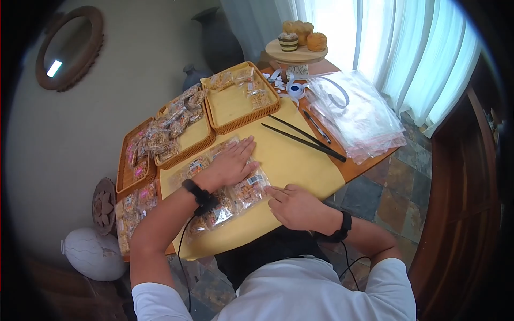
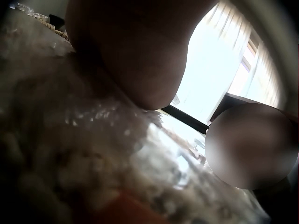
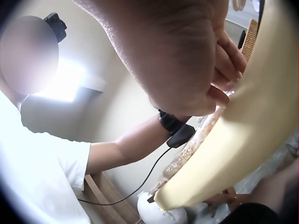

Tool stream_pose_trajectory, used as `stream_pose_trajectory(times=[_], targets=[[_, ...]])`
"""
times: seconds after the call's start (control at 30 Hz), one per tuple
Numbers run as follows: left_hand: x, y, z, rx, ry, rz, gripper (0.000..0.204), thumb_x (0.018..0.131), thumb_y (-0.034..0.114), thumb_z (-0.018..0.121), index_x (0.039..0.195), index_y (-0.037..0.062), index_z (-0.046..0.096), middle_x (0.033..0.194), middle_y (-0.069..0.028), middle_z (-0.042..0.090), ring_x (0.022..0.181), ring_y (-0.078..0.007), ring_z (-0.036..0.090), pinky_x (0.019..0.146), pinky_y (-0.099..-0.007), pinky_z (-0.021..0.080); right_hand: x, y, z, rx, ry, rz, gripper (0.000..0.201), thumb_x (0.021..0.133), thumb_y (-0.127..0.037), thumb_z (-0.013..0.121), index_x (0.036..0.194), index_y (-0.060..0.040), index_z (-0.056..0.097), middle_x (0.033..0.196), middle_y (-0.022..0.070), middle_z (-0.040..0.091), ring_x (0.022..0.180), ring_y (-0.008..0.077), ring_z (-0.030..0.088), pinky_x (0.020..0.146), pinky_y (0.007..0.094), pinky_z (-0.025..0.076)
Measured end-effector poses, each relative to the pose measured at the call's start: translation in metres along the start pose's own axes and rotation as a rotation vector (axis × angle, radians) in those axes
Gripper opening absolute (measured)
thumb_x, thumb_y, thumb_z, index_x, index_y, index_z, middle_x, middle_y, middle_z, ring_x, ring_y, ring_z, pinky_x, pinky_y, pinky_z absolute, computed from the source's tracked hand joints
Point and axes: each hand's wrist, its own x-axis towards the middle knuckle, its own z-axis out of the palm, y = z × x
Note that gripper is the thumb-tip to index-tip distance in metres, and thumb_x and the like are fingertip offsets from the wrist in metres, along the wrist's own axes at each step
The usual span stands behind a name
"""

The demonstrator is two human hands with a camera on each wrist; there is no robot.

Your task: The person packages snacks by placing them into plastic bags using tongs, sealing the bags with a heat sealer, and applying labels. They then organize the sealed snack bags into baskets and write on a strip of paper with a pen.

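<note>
1. Bag point(image 1: 219, 214): clear, packs point(image 1: 249, 190) inside, lying flat on the paper point(image 1: 305, 171), near side of the table point(image 1: 350, 170), in front of the trays point(image 1: 243, 122).
2. Left hand point(image 1: 234, 163): spread flat, palm down on the bag, gripping nothing.
3. Right hand point(image 1: 300, 207): index finger out to the bag's near right corner, other fingers bent. Pinching film or only touching: can't tell.
4. Step, my guess: settling the packs and straightening the bag's edge. Best done with light, even palm pressure; contents look crumbly, and a hard push could break them.
5. Keep the left palm as anchor while the right hand works the corner; pull film outward gently so it doesn't crease or drag packs out of line.
6. Strips point(image 1: 303, 141) lie beyond the bag, clear of both hands; worth leaving that gap.
7. Head view alone gives the pack layout and the label point(image 1: 256, 180) near the right fingertips.
8. Right wrist view adds the bag's side profile and the paper curving down over the table edge; the fingertips' hold is unclear there too.
9. Left wrist view: dark, blurred, just glossy film close under the hand.
</note>
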Motion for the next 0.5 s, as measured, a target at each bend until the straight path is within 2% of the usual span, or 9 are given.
stream_pose_trajectory(times=[0.13,0.23,0.27,0.3,0.33,0.4,0.43,0.47,0.5], targets=[[0.005,-0.007,-0.007,-0.117,-0.045,-0.009,0.078,0.114,0.056,0.036,0.165,-0.0037,0.034,0.174,-0.0235,0.031,0.163,-0.0353,0.029,0.134,-0.0488,0.018,-0.003,0.02,-0.04,0.237,-0.176,0.022,0.024,0.1,-0.021,0.067,0.116,-0.0047,0.072,0.122,0.0114,0.076,0.098,0.03,0.072,0.091,0.0414,0.054],[0.002,-0.009,-0.032,-0.352,-0.018,-0.014,0.075,0.114,0.051,0.043,0.166,-0.002,0.034,0.174,-0.0229,0.033,0.163,-0.0369,0.029,0.134,-0.0499,0.017,0.002,0.067,-0.076,0.22,0.053,0.179,0.02,0.1,-0.022,0.071,0.117,-0.0098,0.072,0.11,0.0095,0.075,0.099,0.0315,0.071,0.089,0.0426,0.055],[0.0,-0.018,-0.028,-0.381,0.091,0.016,0.065,0.112,0.044,0.053,0.161,0.0017,0.046,0.169,-0.0207,0.044,0.159,-0.0354,0.038,0.132,-0.0469,0.025,0.0,0.096,-0.079,0.185,0.159,0.258,0.02,0.1,-0.02,0.072,0.115,-0.0075,0.072,0.109,0.0111,0.074,0.101,0.0339,0.071,0.089,0.0446,0.055],[-0.002,-0.018,-0.03,-0.398,0.094,0.013,0.065,0.112,0.044,0.053,0.161,0.0017,0.046,0.169,-0.0207,0.044,0.159,-0.0354,0.038,0.132,-0.0469,0.025,0.005,0.114,-0.096,0.134,0.208,0.38,0.019,0.097,-0.02,0.072,0.111,-0.007,0.069,0.106,0.0146,0.072,0.099,0.0388,0.07,0.089,0.0473,0.056],[-0.009,-0.016,-0.04,-0.483,0.192,-0.019,0.062,0.111,0.042,0.057,0.158,0.0031,0.05,0.165,-0.0208,0.048,0.153,-0.0353,0.045,0.127,-0.0463,0.033,0.004,0.142,-0.098,0.127,0.305,0.481,0.024,0.095,-0.02,0.073,0.114,-0.0066,0.068,0.109,0.0157,0.072,0.103,0.0386,0.07,0.091,0.0458,0.056],[-0.021,-0.014,-0.053,-0.628,0.361,-0.095,0.049,0.107,0.031,0.066,0.148,0.0046,0.062,0.149,-0.0192,0.063,0.131,-0.0332,0.065,0.111,-0.0411,0.051,-0.006,0.208,-0.098,-0.11,0.264,0.58,0.035,0.093,-0.016,0.075,0.125,-0.0039,0.066,0.12,0.0174,0.07,0.113,0.0376,0.068,0.097,0.0451,0.056],[-0.025,-0.022,-0.055,-0.638,0.371,-0.113,0.049,0.107,0.031,0.066,0.148,0.0046,0.062,0.149,-0.0192,0.063,0.131,-0.0332,0.065,0.111,-0.0411,0.051,-0.004,0.222,-0.099,-0.216,0.218,0.683,0.04,0.091,-0.016,0.077,0.127,-0.0026,0.065,0.125,0.0183,0.067,0.117,0.0382,0.066,0.1,0.0462,0.055],[-0.028,-0.031,-0.056,-0.649,0.409,-0.113,0.047,0.107,0.03,0.065,0.146,0.0038,0.063,0.145,-0.0183,0.065,0.129,-0.0304,0.066,0.109,-0.0402,0.051,-0.008,0.239,-0.094,-0.283,0.216,0.677,0.042,0.09,-0.017,0.078,0.128,-0.003,0.064,0.125,0.0188,0.065,0.117,0.0388,0.065,0.1,0.0472,0.054],[-0.033,-0.037,-0.056,-0.66,0.446,-0.113,0.046,0.108,0.03,0.065,0.144,0.0031,0.065,0.141,-0.0175,0.068,0.126,-0.0277,0.067,0.107,-0.0392,0.052,-0.013,0.261,-0.084,-0.348,0.239,0.659,0.034,0.09,-0.018,0.079,0.12,-0.0043,0.068,0.123,0.0145,0.068,0.109,0.0364,0.069,0.097,0.0468,0.055]])
